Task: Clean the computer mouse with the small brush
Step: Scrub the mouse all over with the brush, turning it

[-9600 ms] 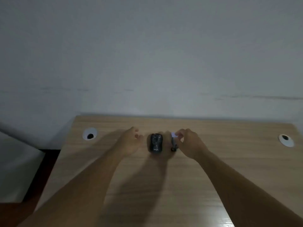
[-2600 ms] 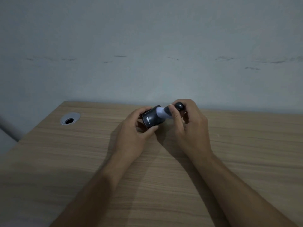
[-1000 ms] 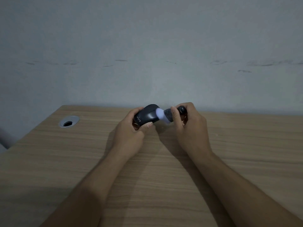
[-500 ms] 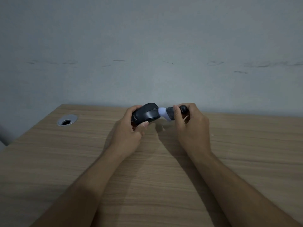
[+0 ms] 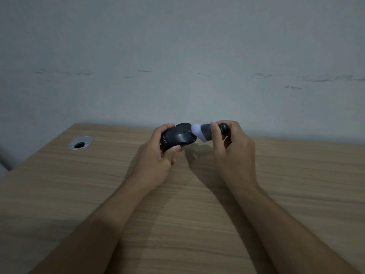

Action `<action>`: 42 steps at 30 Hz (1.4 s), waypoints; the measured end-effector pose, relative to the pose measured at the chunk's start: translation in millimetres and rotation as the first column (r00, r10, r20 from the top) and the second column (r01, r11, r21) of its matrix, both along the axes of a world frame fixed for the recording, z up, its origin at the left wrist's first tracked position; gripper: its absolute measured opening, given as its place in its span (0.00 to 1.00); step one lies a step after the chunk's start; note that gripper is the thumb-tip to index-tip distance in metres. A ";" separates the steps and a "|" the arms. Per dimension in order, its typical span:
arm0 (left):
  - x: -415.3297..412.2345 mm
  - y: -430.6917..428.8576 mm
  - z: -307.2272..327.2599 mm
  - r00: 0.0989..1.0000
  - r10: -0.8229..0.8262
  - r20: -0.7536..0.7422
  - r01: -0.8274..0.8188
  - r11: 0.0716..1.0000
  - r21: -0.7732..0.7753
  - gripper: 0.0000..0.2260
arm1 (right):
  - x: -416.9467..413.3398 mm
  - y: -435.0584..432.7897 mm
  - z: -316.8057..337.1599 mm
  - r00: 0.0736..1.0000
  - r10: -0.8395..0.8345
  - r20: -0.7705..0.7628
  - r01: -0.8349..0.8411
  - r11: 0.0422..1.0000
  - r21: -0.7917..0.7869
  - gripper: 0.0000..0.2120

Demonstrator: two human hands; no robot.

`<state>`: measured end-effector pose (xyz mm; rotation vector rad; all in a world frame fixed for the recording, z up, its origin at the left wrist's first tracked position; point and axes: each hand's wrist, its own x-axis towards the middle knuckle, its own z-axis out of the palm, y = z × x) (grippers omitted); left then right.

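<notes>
My left hand (image 5: pixel 158 157) holds a black computer mouse (image 5: pixel 177 136) lifted above the wooden desk (image 5: pixel 79 184), its front end pointing right. My right hand (image 5: pixel 233 153) grips a small brush (image 5: pixel 205 132) with a dark body and pale bristle tip. The pale tip touches the front end of the mouse near its scroll wheel. The rear of the brush handle pokes out above my right fingers.
A round grey cable grommet (image 5: pixel 81 142) sits in the desk's far left corner. A plain grey wall (image 5: pixel 177 66) rises directly behind the desk's far edge. The desk's left edge runs diagonally at the lower left.
The mouse has tilted flatter in my left hand over the last second, with its top now facing me. The brush tip stays pressed against its front end, shifting slightly.
</notes>
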<state>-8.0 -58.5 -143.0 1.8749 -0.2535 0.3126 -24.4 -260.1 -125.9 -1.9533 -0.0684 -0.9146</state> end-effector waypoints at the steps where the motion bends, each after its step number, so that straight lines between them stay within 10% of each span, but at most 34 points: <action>1: 0.6 0.9 0.1 1.000 0.007 -0.005 -0.007 1.000 -0.007 0.24 | -2.8 3.1 2.0 0.999 0.028 0.030 -0.028 1.000 -0.015 0.07; 42: -1.5 3.5 8.9 0.954 0.108 0.281 -0.187 0.944 0.272 0.32 | -4.7 15.8 0.7 0.974 0.176 0.145 -0.118 0.932 -0.343 0.08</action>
